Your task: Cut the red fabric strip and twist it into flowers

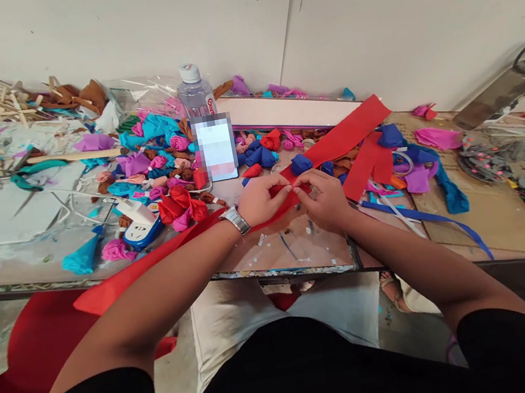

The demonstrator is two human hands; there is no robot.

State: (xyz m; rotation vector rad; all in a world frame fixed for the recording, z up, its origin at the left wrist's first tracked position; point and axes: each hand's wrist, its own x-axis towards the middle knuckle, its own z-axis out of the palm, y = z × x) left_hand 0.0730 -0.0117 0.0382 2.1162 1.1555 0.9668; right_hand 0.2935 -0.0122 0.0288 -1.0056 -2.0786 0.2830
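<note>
My left hand, with a metal watch on its wrist, has thumb and forefinger pinched together over a long red fabric strip. Touching those fingertips, my right hand is closed in a pinch on the same strip. From the fingers the strip runs back to the upper right, and red cloth passes under my left forearm toward the table's front edge. Exactly what lies between the fingertips is partly hidden. Just behind the hands rests a blue cloth piece. A shorter red strip lies to the right.
Beyond my hands stand a phone and a clear bottle. Rolled cloth flowers, a blue-and-white power strip and teal-handled pliers lie leftward. A hot-looking clutter of wires and a blue strip lie right.
</note>
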